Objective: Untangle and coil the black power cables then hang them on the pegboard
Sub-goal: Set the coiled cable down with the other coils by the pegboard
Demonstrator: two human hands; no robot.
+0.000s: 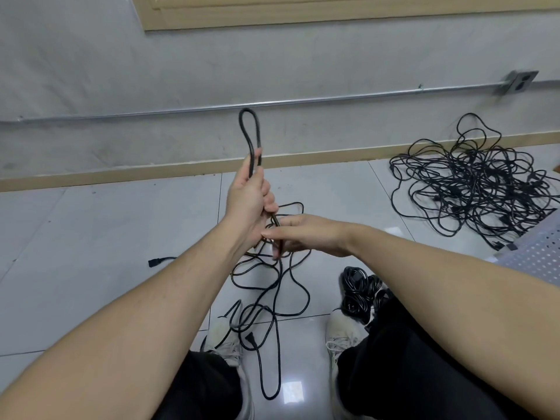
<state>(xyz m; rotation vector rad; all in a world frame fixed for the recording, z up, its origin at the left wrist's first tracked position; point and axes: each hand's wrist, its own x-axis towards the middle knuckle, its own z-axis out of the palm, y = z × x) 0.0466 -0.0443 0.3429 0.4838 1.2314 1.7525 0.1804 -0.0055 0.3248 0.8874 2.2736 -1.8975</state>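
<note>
Coiling one cable off the floor

My left hand (247, 198) grips the upright cable loop (250, 131); my right hand (306, 234), just below, pinches the cable's slack, which trails down toward my feet.

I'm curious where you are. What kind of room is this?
Probably a workroom or storeroom, though I can't be sure. A metal wiring pipe runs along the bare wall to an outlet box, a tangled cable pile lies on the tiled floor, and a pegboard waits nearby.
</note>
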